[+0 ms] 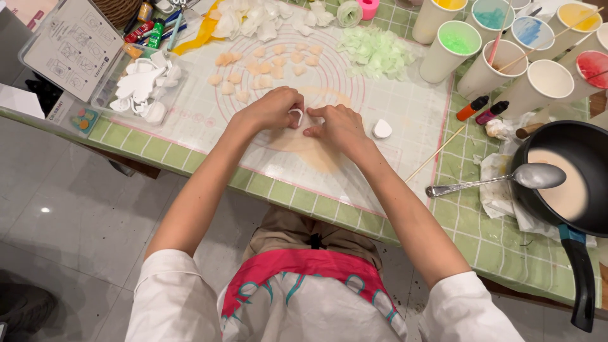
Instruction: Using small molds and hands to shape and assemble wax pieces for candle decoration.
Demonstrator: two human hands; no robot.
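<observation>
My left hand (271, 109) and my right hand (337, 125) meet over a thin sheet of pale peach material (310, 155) spread on a translucent mat (405, 107) with red circles. Both hands press on a small white cutter (296, 116) held between the fingers on that sheet. Several small peach cut-out pieces (266, 66) lie on the mat beyond my hands. Another white cutter (382, 129) lies just right of my right hand.
A black pan (582, 158) of cream liquid with a metal spoon (500, 180) sits at the right. Paper cups (506, 50) of coloured material stand at the back right. Pale green pieces (377, 54), white pieces (250, 19), a tray of white cutters (142, 88) and a wooden skewer (437, 153) lie around.
</observation>
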